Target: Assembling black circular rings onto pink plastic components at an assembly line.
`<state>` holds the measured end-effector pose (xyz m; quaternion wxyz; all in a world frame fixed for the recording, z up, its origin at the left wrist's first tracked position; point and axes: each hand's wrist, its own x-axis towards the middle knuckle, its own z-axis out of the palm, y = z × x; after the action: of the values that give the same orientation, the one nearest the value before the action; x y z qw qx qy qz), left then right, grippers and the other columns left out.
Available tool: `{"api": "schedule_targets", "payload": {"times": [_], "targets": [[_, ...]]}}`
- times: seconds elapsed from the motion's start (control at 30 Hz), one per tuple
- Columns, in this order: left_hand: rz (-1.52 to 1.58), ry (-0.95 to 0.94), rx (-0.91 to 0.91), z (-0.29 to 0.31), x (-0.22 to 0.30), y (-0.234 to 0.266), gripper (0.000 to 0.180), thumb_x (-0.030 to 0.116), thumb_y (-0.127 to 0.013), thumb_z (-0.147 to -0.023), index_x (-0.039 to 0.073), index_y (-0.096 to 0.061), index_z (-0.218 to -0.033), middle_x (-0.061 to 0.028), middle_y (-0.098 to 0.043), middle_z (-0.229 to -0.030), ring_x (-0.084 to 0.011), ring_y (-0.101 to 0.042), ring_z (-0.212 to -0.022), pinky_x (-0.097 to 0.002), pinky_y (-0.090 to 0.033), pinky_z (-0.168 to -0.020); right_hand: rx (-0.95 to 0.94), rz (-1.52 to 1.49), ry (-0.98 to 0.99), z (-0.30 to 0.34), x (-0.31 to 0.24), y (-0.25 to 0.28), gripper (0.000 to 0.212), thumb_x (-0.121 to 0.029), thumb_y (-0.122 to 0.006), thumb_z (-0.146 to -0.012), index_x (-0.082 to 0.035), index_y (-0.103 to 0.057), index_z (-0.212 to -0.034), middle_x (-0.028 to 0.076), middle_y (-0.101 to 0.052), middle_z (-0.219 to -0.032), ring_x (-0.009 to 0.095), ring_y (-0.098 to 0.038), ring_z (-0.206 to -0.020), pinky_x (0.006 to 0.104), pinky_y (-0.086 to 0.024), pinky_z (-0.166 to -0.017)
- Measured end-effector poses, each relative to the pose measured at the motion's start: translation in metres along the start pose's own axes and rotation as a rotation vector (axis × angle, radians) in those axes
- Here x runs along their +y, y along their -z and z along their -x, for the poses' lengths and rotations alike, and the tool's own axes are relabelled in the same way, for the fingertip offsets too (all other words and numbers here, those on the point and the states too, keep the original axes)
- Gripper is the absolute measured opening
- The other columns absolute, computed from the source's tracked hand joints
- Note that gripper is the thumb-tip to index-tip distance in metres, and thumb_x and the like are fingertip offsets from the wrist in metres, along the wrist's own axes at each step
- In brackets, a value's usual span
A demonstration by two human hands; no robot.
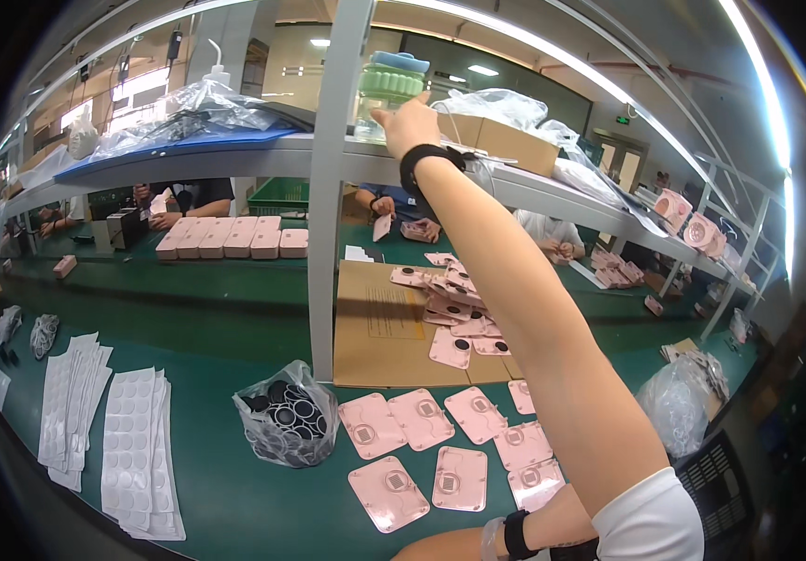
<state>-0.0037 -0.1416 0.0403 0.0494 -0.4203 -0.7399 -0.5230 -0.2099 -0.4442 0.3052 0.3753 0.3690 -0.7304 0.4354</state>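
Note:
My right arm stretches up to the shelf, and my right hand [409,125] curls round a drinking cup [392,77] with a green band, a blue lid and a clear lower part. Its fingers are partly hidden, and the cup stands upright. Low in the view, my left hand [560,517] lies near the pink plates, its fingers hidden beneath my right arm. Several flat pink plates [460,477] with round recesses are spread on the green table. Beyond them a loose heap of pink plates [454,304] with black discs covers a cardboard sheet [365,355].
A grey post [324,234] holds up the shelf [262,159]. Left of the plates sit a bag of black rings [288,416] and sheets of round stickers [131,449]. An open carton [515,145] rests on the shelf. Co-workers handle parts across the table beside pink boxes [234,237].

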Motion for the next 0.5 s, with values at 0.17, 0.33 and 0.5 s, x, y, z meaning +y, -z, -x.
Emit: {"api": "schedule_targets", "payload": {"times": [0.17,0.33,0.5], "targets": [[-0.141,-0.106,0.199,-0.001,0.017,0.006,0.033,0.028,-0.056,-0.09,0.001,-0.059,-0.11,-0.0208,-0.061,-0.106,-0.0343,-0.062,-0.091,-0.0379,-0.052,-0.073,-0.023,0.197,0.288,0.003,0.018,0.028,0.055,-0.028,-0.066,-0.083,0.008,-0.05,-0.12,0.025,-0.066,-0.087,0.038,-0.066,-0.086,0.0394,-0.053,-0.077],[-0.228,0.212,-0.195,-0.002,0.021,-0.002,0.029,0.024,-0.057,-0.09,-0.001,-0.062,-0.103,-0.0202,-0.06,-0.1,-0.0328,-0.063,-0.077,-0.0373,-0.052,-0.068,-0.282,0.077,0.553,0.046,0.031,0.146,0.03,-0.022,-0.062,-0.082,0.001,-0.067,-0.101,0.02,-0.068,-0.081,0.032,-0.068,-0.076,0.0358,-0.053,-0.072],[0.505,0.0,-0.364,-0.013,0.016,-0.045,0.036,0.022,-0.061,-0.09,-0.003,-0.058,-0.114,-0.0183,-0.059,-0.1,-0.0319,-0.065,-0.084,-0.0364,-0.052,-0.078,-0.651,0.632,0.4,0.066,0.118,0.311,0.025,-0.018,-0.058,-0.084,0.002,-0.067,-0.096,0.017,-0.069,-0.082,0.027,-0.068,-0.07,0.0325,-0.053,-0.069]]}}
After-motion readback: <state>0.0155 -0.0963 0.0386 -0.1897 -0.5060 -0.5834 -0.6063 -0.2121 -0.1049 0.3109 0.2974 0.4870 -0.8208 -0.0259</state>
